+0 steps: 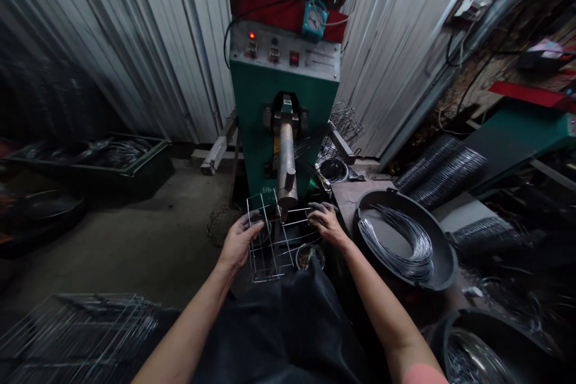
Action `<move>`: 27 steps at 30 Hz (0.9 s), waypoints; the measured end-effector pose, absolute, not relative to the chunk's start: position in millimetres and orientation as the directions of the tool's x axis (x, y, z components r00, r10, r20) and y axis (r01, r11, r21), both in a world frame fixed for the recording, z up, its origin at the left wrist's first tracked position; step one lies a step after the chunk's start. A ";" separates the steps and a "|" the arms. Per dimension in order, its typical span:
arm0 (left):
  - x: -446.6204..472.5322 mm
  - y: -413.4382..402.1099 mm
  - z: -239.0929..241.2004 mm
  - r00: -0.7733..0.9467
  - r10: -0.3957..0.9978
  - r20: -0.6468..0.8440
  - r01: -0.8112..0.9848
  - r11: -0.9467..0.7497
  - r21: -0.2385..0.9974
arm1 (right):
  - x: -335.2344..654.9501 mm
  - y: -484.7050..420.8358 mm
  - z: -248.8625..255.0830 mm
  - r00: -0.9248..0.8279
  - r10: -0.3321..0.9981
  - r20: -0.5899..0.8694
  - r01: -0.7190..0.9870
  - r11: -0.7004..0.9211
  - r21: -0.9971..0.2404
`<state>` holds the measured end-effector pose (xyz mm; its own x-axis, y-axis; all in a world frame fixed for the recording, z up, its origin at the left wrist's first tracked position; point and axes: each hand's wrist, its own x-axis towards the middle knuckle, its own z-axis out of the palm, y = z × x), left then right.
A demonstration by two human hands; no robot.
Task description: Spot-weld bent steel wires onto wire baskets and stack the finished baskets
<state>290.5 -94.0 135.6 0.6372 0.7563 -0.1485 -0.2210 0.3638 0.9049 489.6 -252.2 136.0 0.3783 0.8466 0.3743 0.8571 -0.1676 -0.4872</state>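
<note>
- Green machine [256, 90]: stood at twelve o'clock from the work, taking the wire frame as the dial's centre.
- Stack of wire racks [85, 336]: sat low at eight o'clock, well apart from the hands; its detail was blurred.
- Green tub [146, 177]: rested on the floor towards ten o'clock, loaded with shiny stock too indistinct to identify.
- Black pan [443, 252]: lay at three o'clock, beyond the right forearm, with a coil of wire [418, 246] inside.
- Metal arm [287, 162]: projected from the machine towards the operator, its lower tip just above or against the frame's wires; contact could not be determined.
- Wire frame [269, 239]: was held beneath that tip, between both hands, its grid side leaning towards nine o'clock. In this inspector's judgement, the step called for seating the wire crossing squarely under the tip and keeping the frame level.
- Left hand [238, 240]: was at nine o'clock, thumb and fingers pinching the frame's side wires. Steady pressure there would likely prevent twisting.
- Right hand [327, 225]: was towards two o'clock, fingers curled around the wires at the frame's right end. Fingertips were judged best kept clear of the tip.
- Small bowl [297, 258]: sat towards four o'clock, just below the right hand, holding small pieces of uncertain kind.
- Red lamp [252, 35]: was lit on the panel, near twelve o'clock; caution appeared warranted.
</note>
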 end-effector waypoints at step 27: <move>297.3 -86.8 137.4 0.638 0.750 -0.175 -0.216 0.393 0.894 | 493.0 -245.3 139.5 0.395 0.848 0.353 0.850 -0.192 -0.491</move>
